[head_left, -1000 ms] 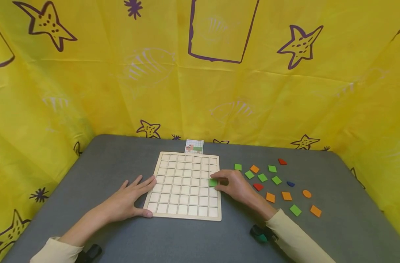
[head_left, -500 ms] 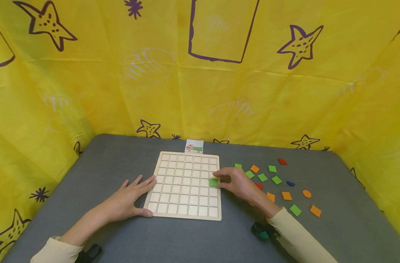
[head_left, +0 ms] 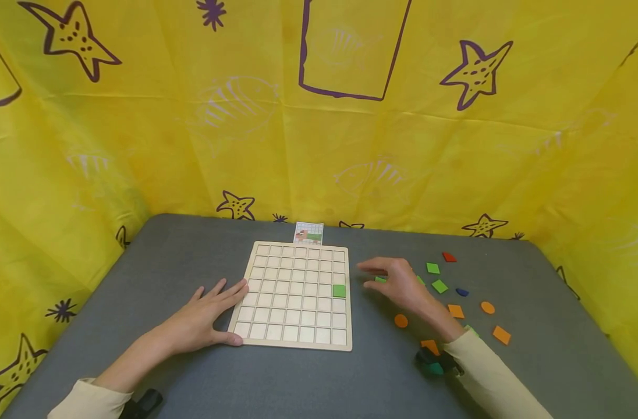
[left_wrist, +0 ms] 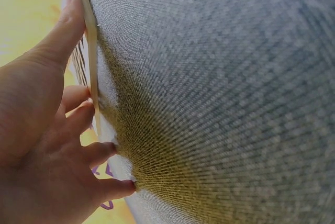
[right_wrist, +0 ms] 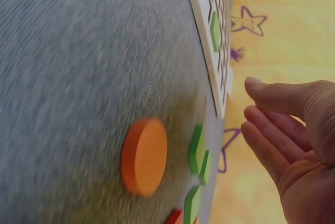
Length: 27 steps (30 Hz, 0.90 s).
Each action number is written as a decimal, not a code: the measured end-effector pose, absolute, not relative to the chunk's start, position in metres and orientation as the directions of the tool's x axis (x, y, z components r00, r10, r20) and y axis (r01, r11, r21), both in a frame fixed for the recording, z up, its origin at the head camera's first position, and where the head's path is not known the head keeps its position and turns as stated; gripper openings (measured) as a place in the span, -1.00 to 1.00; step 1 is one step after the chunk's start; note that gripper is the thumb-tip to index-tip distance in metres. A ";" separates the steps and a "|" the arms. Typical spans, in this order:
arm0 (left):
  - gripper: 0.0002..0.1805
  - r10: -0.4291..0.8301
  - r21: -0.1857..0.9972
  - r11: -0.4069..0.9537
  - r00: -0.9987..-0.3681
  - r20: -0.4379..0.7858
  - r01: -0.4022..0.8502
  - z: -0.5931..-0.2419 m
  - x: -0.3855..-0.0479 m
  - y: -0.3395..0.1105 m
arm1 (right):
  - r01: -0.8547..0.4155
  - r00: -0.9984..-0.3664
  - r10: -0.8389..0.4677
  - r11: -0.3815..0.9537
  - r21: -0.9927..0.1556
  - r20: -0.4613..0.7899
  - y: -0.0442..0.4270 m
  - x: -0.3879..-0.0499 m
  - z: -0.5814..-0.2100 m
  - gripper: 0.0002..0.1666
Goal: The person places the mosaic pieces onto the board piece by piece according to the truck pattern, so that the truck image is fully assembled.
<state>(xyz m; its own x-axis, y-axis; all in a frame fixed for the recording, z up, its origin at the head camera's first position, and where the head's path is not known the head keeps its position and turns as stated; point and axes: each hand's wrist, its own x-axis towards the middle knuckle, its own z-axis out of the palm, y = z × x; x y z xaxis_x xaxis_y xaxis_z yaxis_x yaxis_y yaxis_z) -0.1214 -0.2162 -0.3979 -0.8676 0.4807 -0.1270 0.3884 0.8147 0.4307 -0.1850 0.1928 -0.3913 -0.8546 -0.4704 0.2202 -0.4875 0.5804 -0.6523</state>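
A pale wooden grid board (head_left: 287, 299) lies flat on the table, its left edge touched by the spread fingers and thumb of my left hand (head_left: 206, 320). In the left wrist view, that thumb (left_wrist: 65, 25) rests along the board's rim. One green square tile (head_left: 339, 291) sits in a cell of the board's rightmost column. My right hand (head_left: 405, 285) hovers just right of the board, fingers relaxed, holding nothing. In the right wrist view, an orange disc (right_wrist: 145, 157) and several green tiles (right_wrist: 196, 148) lie on the table beneath it.
Loose pieces are scattered at the right: green squares (head_left: 439, 286), orange squares (head_left: 501, 334), another orange round piece (head_left: 487, 307), a red piece (head_left: 449, 256) and a blue piece (head_left: 462, 292). A small picture card (head_left: 308, 233) lies behind the board. Yellow cloth surrounds the grey table (head_left: 298, 384).
My right hand has let go of the green tile, which stays in its cell, and has moved right, off the board, over the loose pieces. The left hand has kept its place.
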 end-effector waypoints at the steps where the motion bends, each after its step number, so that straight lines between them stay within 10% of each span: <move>1: 0.19 0.480 0.431 0.815 -0.868 -0.127 0.388 -0.398 -0.121 -0.216 | -0.485 -0.857 -0.465 0.584 -0.651 0.222 0.195 -0.185 -0.392 -0.55; 27: 0.18 0.485 0.462 0.798 -0.868 -0.107 0.388 -0.400 -0.121 -0.217 | -0.435 -0.894 -0.400 0.667 -0.605 0.202 0.225 -0.185 -0.411 -0.56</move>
